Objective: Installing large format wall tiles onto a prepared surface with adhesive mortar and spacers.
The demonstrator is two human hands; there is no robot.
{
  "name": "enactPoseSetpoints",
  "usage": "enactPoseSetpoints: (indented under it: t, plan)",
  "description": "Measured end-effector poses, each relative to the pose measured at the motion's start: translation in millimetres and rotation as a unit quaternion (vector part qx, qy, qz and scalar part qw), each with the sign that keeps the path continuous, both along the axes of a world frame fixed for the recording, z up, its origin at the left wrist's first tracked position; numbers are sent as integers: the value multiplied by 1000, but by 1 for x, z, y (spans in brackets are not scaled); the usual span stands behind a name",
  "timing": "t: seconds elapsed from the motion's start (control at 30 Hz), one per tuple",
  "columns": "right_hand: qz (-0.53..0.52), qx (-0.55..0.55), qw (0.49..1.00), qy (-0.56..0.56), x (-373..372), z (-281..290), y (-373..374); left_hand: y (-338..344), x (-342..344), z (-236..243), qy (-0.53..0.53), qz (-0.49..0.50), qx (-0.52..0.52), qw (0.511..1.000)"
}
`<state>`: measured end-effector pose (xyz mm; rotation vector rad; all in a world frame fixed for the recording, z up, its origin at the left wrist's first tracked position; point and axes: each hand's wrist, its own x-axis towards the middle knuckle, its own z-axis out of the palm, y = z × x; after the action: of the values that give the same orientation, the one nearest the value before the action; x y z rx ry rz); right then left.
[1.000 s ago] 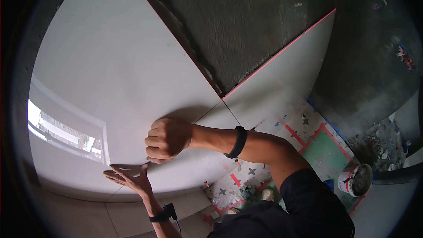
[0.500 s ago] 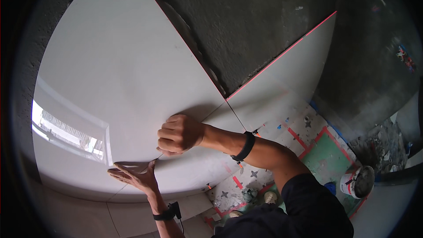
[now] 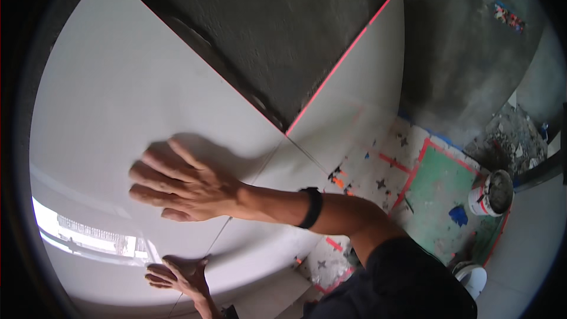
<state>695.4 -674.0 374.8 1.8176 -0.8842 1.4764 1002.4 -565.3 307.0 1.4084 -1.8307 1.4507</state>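
Note:
A large glossy white wall tile [image 3: 100,88] fills the left of the view. Over its lower part my right hand [image 3: 186,183] is open, fingers spread and palm toward the surface; whether the whole palm touches is hard to tell. My left hand [image 3: 180,276], open too, lies lower by the joint, fingers and thumb apart against the tiling. A thin dark joint runs diagonally between the large tile and the lower white tile [image 3: 254,245], partly hidden by my right forearm. Neither hand holds anything.
Dark grey bare wall [image 3: 236,35] shows between the large tile and another white tile [image 3: 366,77], whose upper edge carries a red line. At right are a bucket of grey mix [image 3: 492,192], a green floor panel [image 3: 437,183], a white bucket [image 3: 471,280] and a rubble heap [image 3: 511,136].
My right hand has gone from a fist near the joint to spread fingers, farther left on the large tile. My left hand stays open near the joint. The whole view has shifted and tilted.

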Motion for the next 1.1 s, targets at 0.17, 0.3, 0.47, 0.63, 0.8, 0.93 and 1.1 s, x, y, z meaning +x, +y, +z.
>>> enactPoseSetpoints:
  t: [0.17, 0.3, 0.47, 0.63, 0.8, 0.93, 1.1]
  plan:
    - [-24, -29, 999, -37, -15, -2, 3, -6, -7, 1, 9, -19, 3, 1000]
    - [-14, -12, 998, -55, -15, -9, 3, -7, -3, 2, -19, 3, -9, 1000]
    - [-10, -27, 996, -79, -26, -23, -3, -9, -10, 2, -14, 19, -16, 1000]
    - [-41, -8, 994, -101, -31, -52, -4, -9, -27, 1, 22, 28, -16, 999]
    - [-50, 21, 989, -136, -52, -122, -3, -6, -38, 1, 40, 54, -20, 998]
    - [-56, 108, 985, -122, -67, -187, 1, -5, -37, 0, 40, 56, -10, 998]
    - [-61, 136, 979, -141, -86, -220, 11, -10, -43, -3, 45, 52, -18, 997]
